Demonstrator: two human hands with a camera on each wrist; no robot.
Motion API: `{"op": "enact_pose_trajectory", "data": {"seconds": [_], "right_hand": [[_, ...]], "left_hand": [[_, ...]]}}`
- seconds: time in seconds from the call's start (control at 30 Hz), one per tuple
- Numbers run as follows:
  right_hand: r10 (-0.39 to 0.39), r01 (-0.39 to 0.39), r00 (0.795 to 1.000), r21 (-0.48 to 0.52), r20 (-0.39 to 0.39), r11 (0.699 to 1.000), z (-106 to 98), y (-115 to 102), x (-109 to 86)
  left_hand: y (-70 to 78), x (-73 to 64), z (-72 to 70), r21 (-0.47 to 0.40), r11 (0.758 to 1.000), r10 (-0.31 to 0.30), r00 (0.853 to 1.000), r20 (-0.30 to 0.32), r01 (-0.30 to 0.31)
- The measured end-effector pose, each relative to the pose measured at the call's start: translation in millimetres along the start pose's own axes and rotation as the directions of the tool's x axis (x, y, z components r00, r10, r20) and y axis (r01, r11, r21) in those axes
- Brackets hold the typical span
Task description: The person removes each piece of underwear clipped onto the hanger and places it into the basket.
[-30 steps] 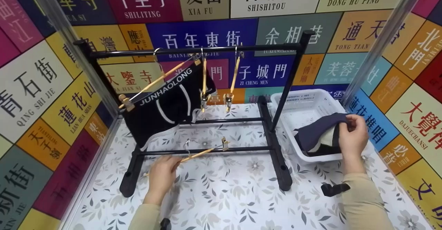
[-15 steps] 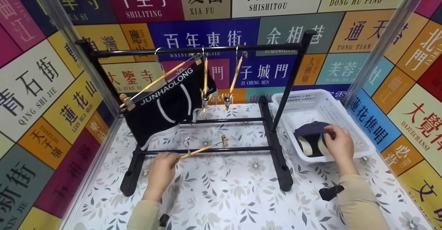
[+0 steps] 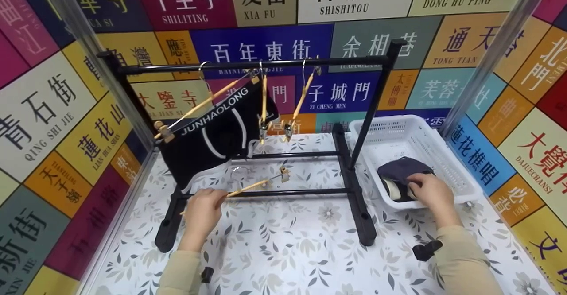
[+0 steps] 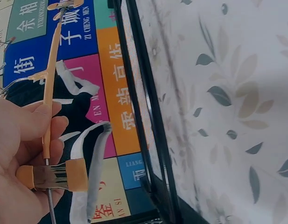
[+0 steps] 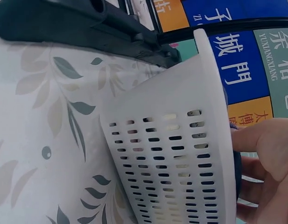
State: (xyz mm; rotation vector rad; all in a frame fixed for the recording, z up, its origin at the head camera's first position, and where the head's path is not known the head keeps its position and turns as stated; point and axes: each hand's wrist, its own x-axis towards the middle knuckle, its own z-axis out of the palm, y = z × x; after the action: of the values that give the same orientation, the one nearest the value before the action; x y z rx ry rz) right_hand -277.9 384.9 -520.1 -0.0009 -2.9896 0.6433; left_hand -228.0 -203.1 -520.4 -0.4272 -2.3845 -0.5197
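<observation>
left hand (image 3: 201,211) pinches a wooden clip hanger (image 3: 248,186) at 9 o'clock, low by the black rack (image 3: 350,184). right hand (image 3: 432,193) grips dark folded garment (image 3: 401,171) in white basket (image 3: 412,135) at 3 o'clock. risk: hanger clip snags rack's bar & slips from the light pinch.

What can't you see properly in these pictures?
- Right hand: whether its fingers grip the dark garment is unclear in the head view; the white basket wall blocks the right wrist view.
- Garment's lower part: hidden by the hand and basket rim.
- Wooden hanger in the left hand: its hook is blurred and too thin to make out.
</observation>
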Motion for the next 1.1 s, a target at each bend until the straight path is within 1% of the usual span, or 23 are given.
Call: {"op": "enact_pose_trajectory", "data": {"seconds": [0.13,0.33,0.47,0.63,0.73,0.93,1.1], "right_hand": [[0.012,-0.012,0.999,-0.007,0.049,1.0,-1.0,0.1,0.6],[-0.008,0.008,0.991,0.0,0.134,1.0,1.1,1.7,0.1],[0.001,-0.001,0.985,0.0,0.173,1.0,4.8,3.2,-2.3],[0.019,-0.016,0.984,-0.022,0.179,1.0,7.3,3.4,-3.0],[0.026,-0.02,0.982,-0.035,0.186,0.999,6.7,3.0,-2.6],[0.047,-0.035,0.972,-0.055,0.23,0.998,5.2,2.3,-0.6],[0.036,-0.023,0.973,-0.057,0.228,0.998,6.7,2.6,1.3]], "left_hand": [[-1.3,6.4,-4.4,0.005,1.0,-0.012,1.0,0.003,0.012],[-3.0,16.6,-12.4,0.021,1.0,-0.017,1.0,0.002,0.017],[-2.8,25.0,-21.3,0.042,0.999,-0.036,0.999,0.023,0.035],[-2.0,37.4,-33.4,0.058,0.997,-0.048,0.998,0.049,0.045],[-1.8,44.4,-39.6,0.058,0.997,-0.05,0.998,0.042,0.047],[-2.2,56.8,-49.2,0.056,0.996,-0.065,0.998,0.024,0.064],[-2.5,67.3,-56.9,0.064,0.995,-0.079,0.996,0.034,0.076]]}}
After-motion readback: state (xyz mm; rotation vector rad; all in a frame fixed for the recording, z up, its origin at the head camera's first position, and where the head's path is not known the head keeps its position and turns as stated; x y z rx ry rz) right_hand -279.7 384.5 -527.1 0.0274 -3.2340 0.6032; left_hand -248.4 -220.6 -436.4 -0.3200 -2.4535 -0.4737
